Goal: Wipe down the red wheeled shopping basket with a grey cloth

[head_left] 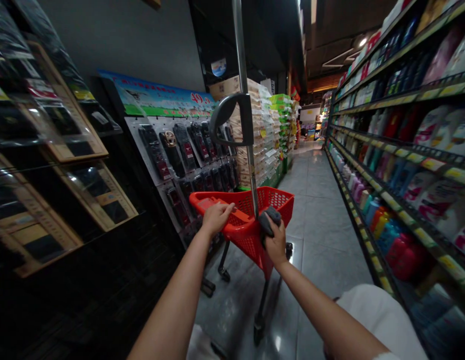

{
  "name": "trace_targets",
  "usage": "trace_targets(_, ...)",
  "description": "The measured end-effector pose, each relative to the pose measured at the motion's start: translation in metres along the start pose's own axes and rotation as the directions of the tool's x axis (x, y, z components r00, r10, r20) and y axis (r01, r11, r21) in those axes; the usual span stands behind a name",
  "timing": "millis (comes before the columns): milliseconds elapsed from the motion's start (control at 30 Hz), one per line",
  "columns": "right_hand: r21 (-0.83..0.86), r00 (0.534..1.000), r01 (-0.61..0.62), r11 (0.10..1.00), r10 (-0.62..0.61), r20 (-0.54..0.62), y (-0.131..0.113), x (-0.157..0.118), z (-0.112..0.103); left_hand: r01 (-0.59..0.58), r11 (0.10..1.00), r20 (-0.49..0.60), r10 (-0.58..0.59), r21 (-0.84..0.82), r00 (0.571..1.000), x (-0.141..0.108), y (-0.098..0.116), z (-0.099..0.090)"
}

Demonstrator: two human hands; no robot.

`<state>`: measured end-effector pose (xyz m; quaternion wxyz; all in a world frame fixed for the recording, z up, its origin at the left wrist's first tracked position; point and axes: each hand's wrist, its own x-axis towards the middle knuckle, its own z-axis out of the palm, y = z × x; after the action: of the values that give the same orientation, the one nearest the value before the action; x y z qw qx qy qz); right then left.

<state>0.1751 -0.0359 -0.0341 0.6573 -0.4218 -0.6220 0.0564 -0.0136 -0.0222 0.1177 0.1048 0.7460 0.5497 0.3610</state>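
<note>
A red plastic shopping basket cart (pixel 251 235) on dark wheeled legs stands in front of me. From its near side rises a metal pole (pixel 240 55) with a dark grey loop handle (pixel 232 120). My left hand (pixel 216 218) is closed on the basket's left rim, thumb towards the inside. In my right hand (pixel 275 237) is a bunched dark grey cloth (pixel 269 221), pressed against the right part of the near rim, just beside the foot of the pole.
Shelves of bottles (pixel 412 150) run along the right. Belts in packets hang on a display rack (pixel 187 150) at the left, with boxed goods (pixel 90 190) nearer me. Stacked cartons (pixel 255 125) stand behind the cart. A tiled aisle floor (pixel 318 200) leads away.
</note>
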Motion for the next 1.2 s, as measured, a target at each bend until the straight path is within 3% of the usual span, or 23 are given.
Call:
trace_targets(100, -0.038, 0.998, -0.045, 0.998, 0.043, -0.051, -0.002, -0.029, 0.016, -0.068, 0.965, 0.075, 0.050, 0.254, 0.996, -0.004, 0.000, 0.003)
trace_targets(200, -0.051, 0.999, -0.031, 0.998, 0.029, -0.024, 0.012, -0.038, 0.022, -0.089, 0.936, 0.114, 0.053, 0.341, 0.992, -0.004, 0.005, 0.007)
trace_targets(367, -0.017, 0.930, -0.310, 0.951, 0.299, -0.215, 0.032, -0.019, 0.021, -0.073, 0.895, 0.126, 0.019, 0.439, 0.992, 0.000, 0.015, 0.018)
trace_targets(433, -0.027, 0.938, -0.302, 0.953, 0.292, -0.186, 0.026, -0.015, 0.016, -0.062, 0.877, 0.121, 0.005, 0.476, 0.993, 0.002, 0.021, 0.024)
trace_targets(567, -0.021, 0.986, -0.153, 0.988, 0.151, -0.072, 0.019, -0.013, 0.003, -0.040, 0.844, 0.099, -0.015, 0.534, 0.995, 0.007, 0.034, 0.037)
trace_targets(767, 0.076, 0.935, -0.327, 0.942, 0.335, -0.121, 0.037, 0.007, -0.013, 0.003, 0.806, 0.059, -0.047, 0.591, 0.997, 0.013, 0.053, 0.054)
trace_targets(867, 0.100, 0.963, -0.244, 0.965, 0.253, -0.088, 0.026, 0.010, -0.023, 0.041, 0.767, 0.006, -0.059, 0.640, 0.998, 0.015, 0.062, 0.067)
trace_targets(967, 0.129, 0.975, -0.186, 0.974, 0.200, -0.102, 0.024, 0.012, -0.032, 0.062, 0.754, -0.040, -0.047, 0.653, 0.998, 0.016, 0.074, 0.082)
trace_targets(1033, 0.153, 0.955, -0.246, 0.957, 0.266, -0.129, 0.036, 0.018, -0.036, 0.068, 0.769, -0.047, -0.050, 0.636, 0.998, 0.017, 0.082, 0.090)
trace_targets(1133, 0.176, 0.913, -0.373, 0.911, 0.394, -0.105, 0.057, 0.032, -0.045, -0.034, 0.841, 0.065, -0.002, 0.541, 0.998, 0.020, 0.082, 0.090)
trace_targets(1200, 0.194, 0.920, -0.369, 0.909, 0.387, -0.060, 0.063, 0.039, -0.054, -0.177, 0.900, 0.168, 0.119, 0.398, 0.979, 0.024, 0.069, 0.078)
